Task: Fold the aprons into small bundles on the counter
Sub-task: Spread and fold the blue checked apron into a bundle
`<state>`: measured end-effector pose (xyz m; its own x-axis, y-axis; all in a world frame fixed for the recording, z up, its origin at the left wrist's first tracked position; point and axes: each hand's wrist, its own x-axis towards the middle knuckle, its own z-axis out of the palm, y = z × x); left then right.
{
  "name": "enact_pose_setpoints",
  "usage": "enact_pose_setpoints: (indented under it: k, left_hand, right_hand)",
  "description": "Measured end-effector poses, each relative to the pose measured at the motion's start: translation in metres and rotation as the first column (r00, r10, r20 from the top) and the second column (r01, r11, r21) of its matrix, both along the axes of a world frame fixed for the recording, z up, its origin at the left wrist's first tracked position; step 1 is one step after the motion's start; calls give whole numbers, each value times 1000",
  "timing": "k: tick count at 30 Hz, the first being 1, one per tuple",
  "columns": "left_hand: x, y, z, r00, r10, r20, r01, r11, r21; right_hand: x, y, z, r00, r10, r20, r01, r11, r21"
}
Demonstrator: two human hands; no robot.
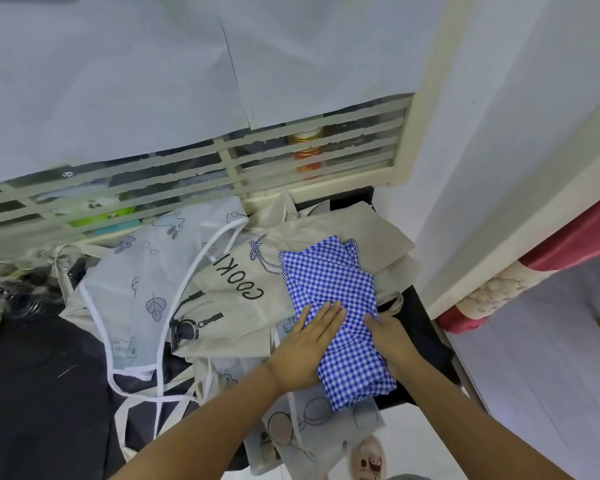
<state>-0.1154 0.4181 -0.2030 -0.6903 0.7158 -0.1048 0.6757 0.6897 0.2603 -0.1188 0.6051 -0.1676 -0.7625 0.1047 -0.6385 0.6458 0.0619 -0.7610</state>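
Blue-and-white gingham apron (329,282), folded into a long strip, lies near the counter's right edge, atop a beige cloth apron lettered "COOKI" (236,282). Our left hand (305,348) presses flat on the strip's left side, fingers straight and together. Our right hand (390,336) holds the strip's right edge, thumb on top, fingers hidden under the cloth. Left of the beige apron sprawls a translucent white leaf-print apron (136,282), its ties trailing across the dark counter (420,327). Another pale apron printed with spectacles (312,420) hangs over the front edge.
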Motion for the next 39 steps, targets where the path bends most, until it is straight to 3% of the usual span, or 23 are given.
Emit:
enact_pose_setpoints:
  k: [2,5,10,13,15,17,18,20,22,25,28,31,36,39]
  left_hand:
    - [0,1,5,999,-50,20,50,999,14]
    - [9,6,8,997,-74,-27,75,995,68]
    - [37,4,-9,996,-18,-90,28,993,113]
    - [36,2,-17,999,-37,-12,37,996,80]
    - [32,1,-18,996,-44,78,39,997,69]
    - [28,-1,-14,988,-46,149,44,999,17]
    - [27,-1,-12,986,-49,159,50,999,-4]
    - [25,0,-9,986,-48,161,53,998,-26]
    - [23,1,-10,984,-53,172,57,998,-15]
    - [24,-4,-14,983,-51,176,43,998,48]
    - [31,-8,-14,995,-47,83,37,993,113]
    - [34,-5,-10,999,16,41,-23,981,193]
    - [38,3,-2,976,129,174,-180,929,323]
    - [42,9,8,872,241,427,-428,798,424]
  right_hand:
    - [-2,4,-1,978,-109,177,135,981,-138]
    - [-6,8,-8,958,-115,262,134,989,-55]
    - [-8,3,-19,976,-75,203,59,995,83]
    - [-4,3,-20,994,61,86,-80,967,243]
    - [1,5,-19,960,278,35,-262,843,471]
    - [4,11,-15,889,453,63,-374,640,671]
    - [5,15,-10,855,515,55,-376,544,750]
    - [6,24,0,741,657,-141,-251,465,849]
    - [6,32,11,511,812,-283,-313,483,818]
    - [18,42,18,309,944,-111,-784,319,533]
    - [32,60,3,276,961,-31,-873,265,410]
    - [42,71,-14,202,979,23,-815,155,559]
    - [46,64,-15,273,961,-45,-730,237,641]
    - [43,61,-9,294,951,-94,-720,285,633]
